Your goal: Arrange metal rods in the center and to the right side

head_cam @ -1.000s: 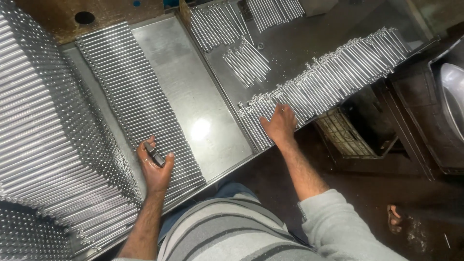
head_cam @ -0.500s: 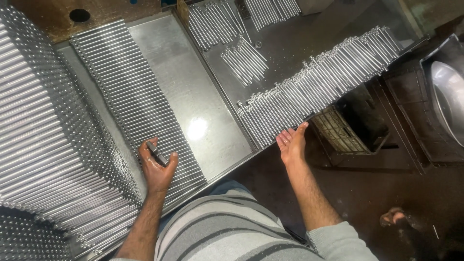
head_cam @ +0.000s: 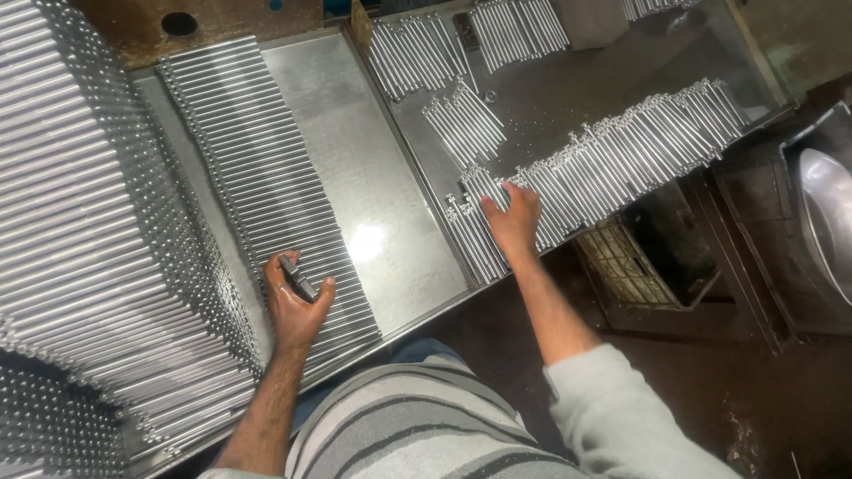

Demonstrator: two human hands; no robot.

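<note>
Left hand (head_cam: 295,306) curled around small dark flat block (head_cam: 298,278), resting on neat row of thin shiny metal rods (head_cam: 257,195) along left side of steel tray (head_cam: 373,186). Right hand (head_cam: 513,222) open, fingers spread flat on loose rods (head_cam: 612,160) near front edge of right tray (head_cam: 568,98). Four rod groups there; rods too many to count. Big rod stack (head_cam: 80,222) cut off at left.
</note>
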